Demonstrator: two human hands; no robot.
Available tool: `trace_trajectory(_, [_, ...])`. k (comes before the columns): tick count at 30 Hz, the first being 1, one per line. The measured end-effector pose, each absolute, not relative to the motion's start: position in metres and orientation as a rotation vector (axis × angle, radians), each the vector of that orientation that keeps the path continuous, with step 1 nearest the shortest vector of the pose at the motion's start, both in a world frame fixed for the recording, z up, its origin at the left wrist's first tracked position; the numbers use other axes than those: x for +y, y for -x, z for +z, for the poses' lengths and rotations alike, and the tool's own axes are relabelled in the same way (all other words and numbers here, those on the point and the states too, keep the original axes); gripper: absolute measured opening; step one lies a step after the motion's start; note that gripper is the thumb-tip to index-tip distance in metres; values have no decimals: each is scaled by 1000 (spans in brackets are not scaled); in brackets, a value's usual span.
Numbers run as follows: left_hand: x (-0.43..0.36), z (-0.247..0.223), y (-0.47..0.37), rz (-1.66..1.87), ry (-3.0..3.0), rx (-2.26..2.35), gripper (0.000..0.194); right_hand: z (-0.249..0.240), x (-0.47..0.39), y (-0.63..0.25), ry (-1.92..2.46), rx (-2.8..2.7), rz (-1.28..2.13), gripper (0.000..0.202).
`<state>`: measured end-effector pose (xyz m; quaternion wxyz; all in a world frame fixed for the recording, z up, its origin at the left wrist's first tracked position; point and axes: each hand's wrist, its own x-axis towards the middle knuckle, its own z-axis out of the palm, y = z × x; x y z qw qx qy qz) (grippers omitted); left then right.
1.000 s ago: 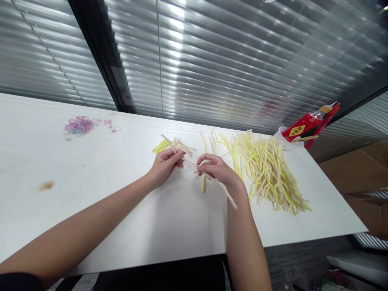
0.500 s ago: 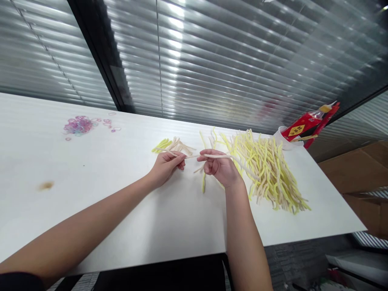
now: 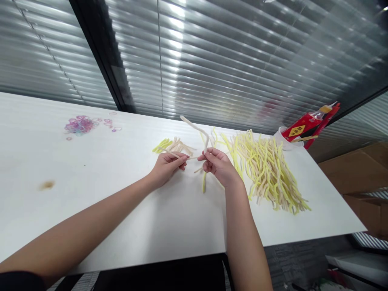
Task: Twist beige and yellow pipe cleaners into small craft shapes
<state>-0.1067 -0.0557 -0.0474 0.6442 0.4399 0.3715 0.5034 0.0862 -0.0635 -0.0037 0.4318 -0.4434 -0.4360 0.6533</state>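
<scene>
A pale fuzzy cord (image 3: 194, 125) is pinched between thumb and fingers of both the left hand (image 3: 169, 166) and the right hand (image 3: 220, 166), above the white tabletop (image 3: 115, 210); its free end is raised beyond the right hand. Short yellow and beige pieces (image 3: 175, 146) are seen just beyond the left hand.

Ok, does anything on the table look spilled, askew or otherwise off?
Yes: a blurry brown mark stands out on the white table, at the left; I can't tell if it is wet. A few bands lie strayed from their pile, and the red bottle leans in its cup.
</scene>
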Motion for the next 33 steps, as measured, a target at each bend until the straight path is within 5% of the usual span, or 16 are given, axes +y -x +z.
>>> trace_trajectory(33, [-49,-46,112,1184,-823,779,19,-22,-66,-72,1386,-1600,1247,17])
